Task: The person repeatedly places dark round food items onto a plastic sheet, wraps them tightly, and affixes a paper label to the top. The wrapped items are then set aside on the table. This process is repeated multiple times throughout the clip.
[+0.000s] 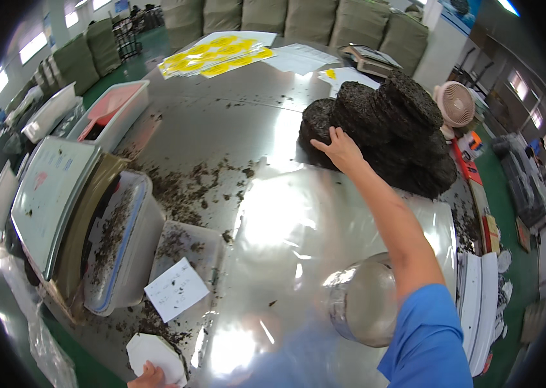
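My right hand [341, 149] reaches out to a pile of dark, round, pressed cakes [384, 111] at the right back of the metal table; its spread fingers touch the front of the leftmost stack. At the lower left, my left hand [149, 376] has its fingers on a white octagonal piece [156, 356], with dark material along its right edge. A round clear container [370, 300] stands near my right forearm, on a shiny clear plastic sheet [278, 228].
Dark crumbs [195, 186] lie scattered at the left. Plastic bins [127, 242], a handwritten note [177, 289] and a tub with a pink scoop [130, 104] stand or lie there too. Yellow sticker sheets [219, 53] lie at the back, a fan [455, 103] at the right.
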A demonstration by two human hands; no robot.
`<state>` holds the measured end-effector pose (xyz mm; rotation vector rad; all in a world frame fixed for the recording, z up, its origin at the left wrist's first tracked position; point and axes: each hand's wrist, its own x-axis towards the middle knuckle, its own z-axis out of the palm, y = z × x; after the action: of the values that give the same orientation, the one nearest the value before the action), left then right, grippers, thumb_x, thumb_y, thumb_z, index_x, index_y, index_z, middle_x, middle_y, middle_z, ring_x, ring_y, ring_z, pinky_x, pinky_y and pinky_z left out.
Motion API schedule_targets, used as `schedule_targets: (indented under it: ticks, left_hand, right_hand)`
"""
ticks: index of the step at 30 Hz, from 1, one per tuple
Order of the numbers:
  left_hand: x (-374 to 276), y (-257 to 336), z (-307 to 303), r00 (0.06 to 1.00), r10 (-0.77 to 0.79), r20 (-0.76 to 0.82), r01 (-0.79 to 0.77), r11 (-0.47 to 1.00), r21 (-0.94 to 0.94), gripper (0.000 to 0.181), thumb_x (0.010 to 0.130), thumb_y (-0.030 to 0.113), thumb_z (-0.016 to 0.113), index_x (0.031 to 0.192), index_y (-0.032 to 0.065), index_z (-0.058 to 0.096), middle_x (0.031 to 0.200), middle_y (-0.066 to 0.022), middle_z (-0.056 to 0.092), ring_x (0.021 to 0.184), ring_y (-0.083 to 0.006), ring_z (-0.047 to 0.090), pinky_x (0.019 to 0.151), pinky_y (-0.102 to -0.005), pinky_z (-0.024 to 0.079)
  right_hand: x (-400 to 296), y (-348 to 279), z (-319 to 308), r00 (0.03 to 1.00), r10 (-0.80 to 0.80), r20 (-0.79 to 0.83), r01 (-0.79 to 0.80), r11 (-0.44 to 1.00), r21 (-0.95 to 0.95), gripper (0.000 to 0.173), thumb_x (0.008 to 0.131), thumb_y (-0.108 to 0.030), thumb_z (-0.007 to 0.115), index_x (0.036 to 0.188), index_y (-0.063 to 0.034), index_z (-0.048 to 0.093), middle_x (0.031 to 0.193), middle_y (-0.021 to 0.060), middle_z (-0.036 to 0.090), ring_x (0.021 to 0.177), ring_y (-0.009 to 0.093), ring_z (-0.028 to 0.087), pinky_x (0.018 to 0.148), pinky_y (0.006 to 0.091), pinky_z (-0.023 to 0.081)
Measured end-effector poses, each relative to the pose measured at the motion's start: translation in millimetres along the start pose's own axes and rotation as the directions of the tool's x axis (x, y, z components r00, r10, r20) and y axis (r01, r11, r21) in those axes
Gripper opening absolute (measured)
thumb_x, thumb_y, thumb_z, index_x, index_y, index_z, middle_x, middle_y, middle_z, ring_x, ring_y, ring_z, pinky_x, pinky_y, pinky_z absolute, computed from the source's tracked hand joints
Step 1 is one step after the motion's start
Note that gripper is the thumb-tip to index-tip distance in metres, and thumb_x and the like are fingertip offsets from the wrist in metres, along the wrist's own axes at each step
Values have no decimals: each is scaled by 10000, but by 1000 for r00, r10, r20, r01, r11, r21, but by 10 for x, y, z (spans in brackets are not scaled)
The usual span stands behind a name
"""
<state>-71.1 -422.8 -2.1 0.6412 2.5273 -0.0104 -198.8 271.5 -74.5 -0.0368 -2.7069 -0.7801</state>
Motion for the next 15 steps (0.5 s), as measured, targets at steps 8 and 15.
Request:
schedule_targets:
  ticks: [8, 15]
  left_hand:
    - [-77, 242, -23, 966, 51, -254, -92, 984, -152, 389, 934, 298, 595, 1257, 86, 642, 1194, -260, 624, 1009, -390, 659, 830, -445, 542]
    - [2, 1, 213, 961, 10, -278, -10, 1000, 2, 358, 990, 335, 494, 1248, 135, 641, 909, -234, 690, 686, -423, 659, 621, -501, 522]
  right_hand:
    - [-884, 1512, -1077, 805, 519, -286, -543, 840, -7, 1272, 529, -480, 891, 1518, -49, 217, 1400, 213, 391, 1332, 384, 367, 1121, 509, 311]
    - [-1044, 1450, -548, 808, 439, -393, -563, 773, -293, 506, 814, -87, 669, 1266, -100, 442, 1188, 158, 458, 1172, 327, 484, 1026, 538, 418]
